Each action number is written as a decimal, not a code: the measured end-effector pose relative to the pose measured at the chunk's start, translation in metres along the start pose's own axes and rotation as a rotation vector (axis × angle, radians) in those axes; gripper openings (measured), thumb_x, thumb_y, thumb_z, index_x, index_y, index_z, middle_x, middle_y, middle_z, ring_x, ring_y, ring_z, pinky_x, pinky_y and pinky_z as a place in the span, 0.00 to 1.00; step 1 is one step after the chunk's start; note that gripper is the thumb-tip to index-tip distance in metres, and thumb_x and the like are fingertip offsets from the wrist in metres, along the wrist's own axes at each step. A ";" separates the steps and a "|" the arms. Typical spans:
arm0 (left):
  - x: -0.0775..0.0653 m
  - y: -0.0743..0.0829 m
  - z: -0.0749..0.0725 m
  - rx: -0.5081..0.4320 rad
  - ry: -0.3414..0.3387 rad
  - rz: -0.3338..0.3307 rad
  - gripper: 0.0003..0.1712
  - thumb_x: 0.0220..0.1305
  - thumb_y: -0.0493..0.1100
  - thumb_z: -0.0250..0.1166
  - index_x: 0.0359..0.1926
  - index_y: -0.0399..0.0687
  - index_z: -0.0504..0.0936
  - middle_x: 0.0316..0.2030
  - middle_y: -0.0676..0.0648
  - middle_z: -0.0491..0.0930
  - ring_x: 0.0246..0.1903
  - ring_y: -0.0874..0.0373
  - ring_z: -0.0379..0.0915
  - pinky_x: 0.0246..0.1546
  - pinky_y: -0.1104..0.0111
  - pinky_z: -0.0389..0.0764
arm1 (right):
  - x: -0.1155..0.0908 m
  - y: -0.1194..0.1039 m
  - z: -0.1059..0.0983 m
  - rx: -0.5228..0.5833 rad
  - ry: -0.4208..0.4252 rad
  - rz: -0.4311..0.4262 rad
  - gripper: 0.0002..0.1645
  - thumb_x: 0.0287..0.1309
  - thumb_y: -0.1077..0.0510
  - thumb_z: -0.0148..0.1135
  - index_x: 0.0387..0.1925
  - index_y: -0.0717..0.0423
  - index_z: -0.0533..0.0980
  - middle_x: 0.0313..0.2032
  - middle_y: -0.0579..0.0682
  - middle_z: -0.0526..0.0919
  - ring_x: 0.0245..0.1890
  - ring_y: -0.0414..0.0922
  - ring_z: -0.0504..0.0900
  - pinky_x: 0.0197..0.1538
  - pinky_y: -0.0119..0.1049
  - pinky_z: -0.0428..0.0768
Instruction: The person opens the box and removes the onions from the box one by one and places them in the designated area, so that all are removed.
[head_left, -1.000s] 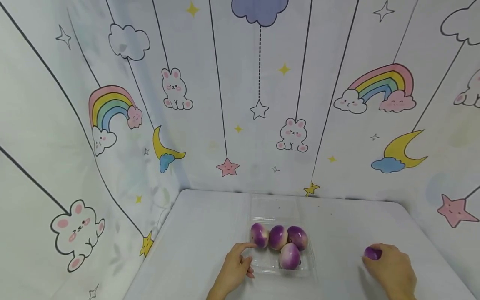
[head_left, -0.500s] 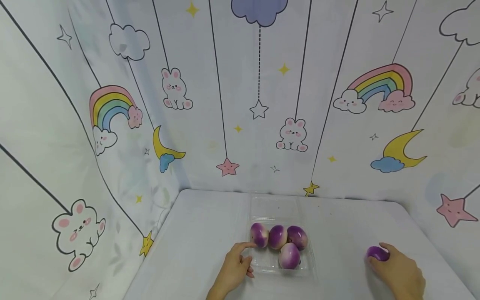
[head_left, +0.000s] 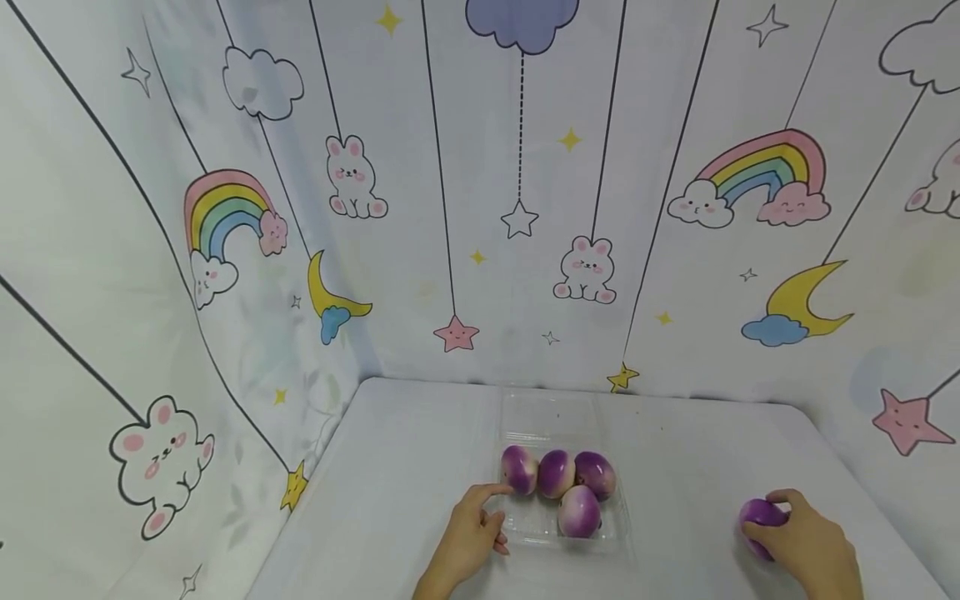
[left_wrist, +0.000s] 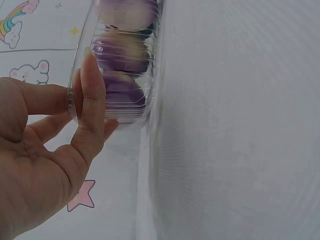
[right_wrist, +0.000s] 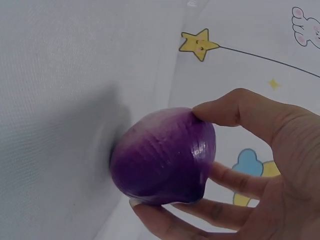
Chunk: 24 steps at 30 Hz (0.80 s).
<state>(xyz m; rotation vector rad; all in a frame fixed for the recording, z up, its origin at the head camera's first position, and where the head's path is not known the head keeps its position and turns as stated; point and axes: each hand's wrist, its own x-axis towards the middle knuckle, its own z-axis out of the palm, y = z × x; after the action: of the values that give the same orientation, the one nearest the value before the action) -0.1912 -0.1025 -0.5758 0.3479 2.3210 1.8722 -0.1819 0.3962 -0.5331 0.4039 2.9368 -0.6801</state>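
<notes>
A clear plastic clamshell box [head_left: 536,533] lies open on the table, with several glossy purple-and-white turnips [head_left: 557,475] inside. At its near left side is my left hand [head_left: 468,529]. In the left wrist view, the thumb and fingers pinch the wall of the box [left_wrist: 107,116]. Off to the right, my right hand [head_left: 806,537] grips another purple turnip [head_left: 763,518]. The right wrist view has this turnip [right_wrist: 162,155] between thumb and fingertips, low at the table surface, its pointed end turned toward the palm. Part of its far side is hidden.
The box's transparent lid [head_left: 551,415] is folded back behind it. A white table [head_left: 405,450] runs back to a fabric wall [head_left: 405,208] printed with rabbits, stars, moons and rainbows. More of this fabric stands along the left and right sides.
My right hand has moved to the right and slightly nearer with the turnip, which has tipped so more of it shows. My left hand and the box have stayed in place.
</notes>
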 end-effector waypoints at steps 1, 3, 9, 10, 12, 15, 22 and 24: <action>0.000 0.000 0.000 0.000 0.000 0.001 0.22 0.75 0.30 0.58 0.66 0.45 0.77 0.59 0.31 0.70 0.25 0.58 0.82 0.28 0.64 0.91 | 0.000 0.000 0.000 0.004 -0.002 0.002 0.51 0.56 0.31 0.72 0.63 0.65 0.67 0.46 0.75 0.81 0.41 0.70 0.82 0.37 0.62 0.81; 0.000 0.000 0.000 -0.001 0.001 0.000 0.22 0.75 0.30 0.58 0.66 0.46 0.77 0.60 0.31 0.70 0.25 0.58 0.82 0.28 0.64 0.91 | 0.000 -0.001 -0.001 -0.003 -0.011 0.000 0.52 0.56 0.31 0.72 0.65 0.65 0.66 0.48 0.77 0.80 0.41 0.73 0.82 0.36 0.62 0.81; 0.000 0.001 0.000 -0.005 0.000 -0.004 0.22 0.75 0.30 0.58 0.66 0.46 0.78 0.60 0.31 0.70 0.25 0.58 0.82 0.28 0.65 0.91 | 0.001 -0.001 0.000 -0.045 -0.040 0.007 0.55 0.56 0.28 0.70 0.66 0.66 0.67 0.51 0.84 0.75 0.46 0.80 0.78 0.38 0.70 0.83; 0.000 0.001 0.000 -0.002 -0.001 -0.005 0.22 0.75 0.30 0.58 0.66 0.47 0.78 0.59 0.32 0.70 0.25 0.58 0.82 0.28 0.66 0.91 | 0.002 0.000 0.001 -0.042 -0.044 0.018 0.56 0.55 0.27 0.70 0.66 0.66 0.68 0.51 0.83 0.75 0.46 0.80 0.78 0.38 0.70 0.83; 0.000 0.001 0.000 0.000 -0.002 -0.005 0.22 0.75 0.31 0.58 0.66 0.47 0.78 0.60 0.31 0.70 0.25 0.58 0.82 0.28 0.66 0.91 | 0.002 0.000 0.001 -0.035 -0.043 0.036 0.56 0.54 0.26 0.70 0.66 0.64 0.68 0.52 0.83 0.74 0.46 0.78 0.78 0.38 0.70 0.83; 0.000 0.001 0.000 0.001 -0.002 -0.006 0.22 0.75 0.30 0.58 0.66 0.47 0.78 0.60 0.31 0.70 0.25 0.58 0.82 0.28 0.66 0.91 | 0.002 -0.001 0.002 -0.022 -0.034 0.048 0.57 0.53 0.25 0.70 0.67 0.63 0.67 0.53 0.83 0.73 0.46 0.78 0.78 0.38 0.70 0.83; 0.001 0.002 0.000 0.000 -0.003 -0.011 0.22 0.75 0.30 0.58 0.67 0.45 0.77 0.62 0.31 0.69 0.25 0.59 0.82 0.28 0.67 0.91 | 0.003 -0.012 0.001 0.000 0.004 -0.003 0.58 0.56 0.23 0.66 0.69 0.63 0.67 0.55 0.83 0.73 0.50 0.81 0.76 0.38 0.70 0.83; 0.001 0.002 0.000 0.001 -0.002 -0.003 0.22 0.75 0.30 0.58 0.67 0.44 0.77 0.61 0.31 0.69 0.25 0.58 0.82 0.28 0.66 0.91 | 0.002 -0.016 -0.001 0.012 0.017 -0.019 0.57 0.58 0.23 0.66 0.69 0.63 0.67 0.54 0.82 0.74 0.49 0.81 0.76 0.37 0.69 0.83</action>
<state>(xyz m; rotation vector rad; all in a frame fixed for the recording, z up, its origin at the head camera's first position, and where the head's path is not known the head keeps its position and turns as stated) -0.1923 -0.1018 -0.5740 0.3458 2.3195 1.8686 -0.1886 0.3832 -0.5260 0.3856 2.9578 -0.7004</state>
